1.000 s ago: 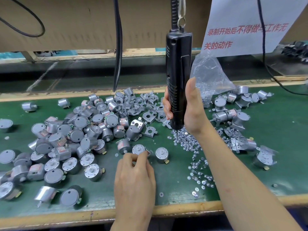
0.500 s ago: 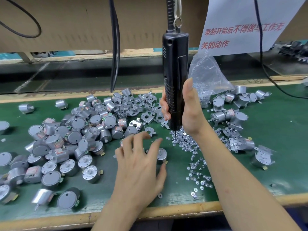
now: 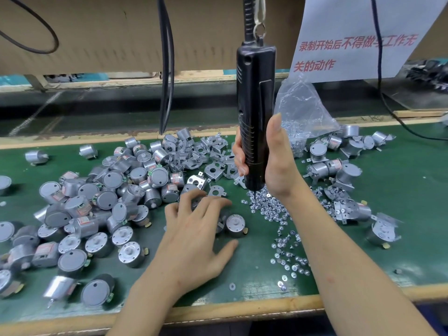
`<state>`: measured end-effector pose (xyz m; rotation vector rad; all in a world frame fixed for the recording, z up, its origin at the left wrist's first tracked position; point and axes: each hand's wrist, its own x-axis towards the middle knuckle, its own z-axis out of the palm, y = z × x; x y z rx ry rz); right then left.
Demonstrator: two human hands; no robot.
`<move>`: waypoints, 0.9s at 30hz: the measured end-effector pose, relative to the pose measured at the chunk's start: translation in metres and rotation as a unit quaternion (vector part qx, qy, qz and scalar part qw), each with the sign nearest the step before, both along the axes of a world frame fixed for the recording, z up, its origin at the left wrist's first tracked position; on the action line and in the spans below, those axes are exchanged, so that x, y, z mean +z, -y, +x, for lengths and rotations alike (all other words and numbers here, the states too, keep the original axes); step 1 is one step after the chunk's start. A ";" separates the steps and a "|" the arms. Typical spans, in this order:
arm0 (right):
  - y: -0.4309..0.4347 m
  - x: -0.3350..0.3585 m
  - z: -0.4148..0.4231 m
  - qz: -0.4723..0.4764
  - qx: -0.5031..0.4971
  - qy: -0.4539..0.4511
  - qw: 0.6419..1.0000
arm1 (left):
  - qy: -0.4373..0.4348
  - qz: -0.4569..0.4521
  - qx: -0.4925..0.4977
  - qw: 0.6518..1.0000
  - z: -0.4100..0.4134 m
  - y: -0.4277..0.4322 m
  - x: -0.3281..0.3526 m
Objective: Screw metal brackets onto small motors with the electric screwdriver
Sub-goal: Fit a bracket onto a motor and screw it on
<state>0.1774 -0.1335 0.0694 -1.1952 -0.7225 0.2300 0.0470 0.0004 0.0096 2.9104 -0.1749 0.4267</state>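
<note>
My right hand (image 3: pixel 276 163) grips the black electric screwdriver (image 3: pixel 254 112), which hangs upright from a cord, its tip just above a heap of small screws (image 3: pixel 269 204). My left hand (image 3: pixel 194 229) is spread flat over the green mat, fingers apart, their tips reaching a motor and a loose metal bracket (image 3: pixel 216 191). One silver motor (image 3: pixel 234 224) stands shaft up just right of that hand. A large pile of motors (image 3: pixel 101 202) lies to the left. Loose brackets (image 3: pixel 206 156) are heaped behind my left hand.
Motors with brackets fitted (image 3: pixel 339 170) lie at the right. A clear plastic bag (image 3: pixel 300 110) of screws sits behind my right hand. Black cables (image 3: pixel 167 76) hang at the back. A wooden strip (image 3: pixel 242 309) edges the mat's front. A white paper notice (image 3: pixel 358 37) hangs upper right.
My left hand let go of the motor pinched near the front, opened, and moved forward toward the brackets. The screwdriver and right hand stayed in place.
</note>
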 end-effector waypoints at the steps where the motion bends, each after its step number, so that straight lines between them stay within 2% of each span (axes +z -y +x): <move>1: 0.000 0.000 0.000 0.000 0.000 0.001 1.000 | -0.008 0.004 -0.010 1.000 0.000 -0.005 0.001; 6: -0.001 0.002 -0.001 0.002 0.005 0.001 1.000 | -0.052 0.030 -0.056 0.997 0.004 -0.024 0.007; 10: -0.002 0.001 -0.001 0.003 0.007 -0.009 1.000 | -0.017 0.042 -0.069 0.997 0.009 -0.027 0.006; 12: -0.002 0.001 -0.002 0.004 0.010 -0.014 1.000 | 0.019 0.017 -0.068 0.997 0.008 -0.025 0.003; 17: -0.003 0.003 -0.001 0.019 0.020 -0.029 0.999 | 0.090 -0.123 -0.051 0.987 0.003 -0.004 -0.011; 27: 0.001 0.010 -0.005 0.042 0.034 -0.036 0.998 | 0.086 -0.137 -0.010 0.987 0.007 0.015 -0.015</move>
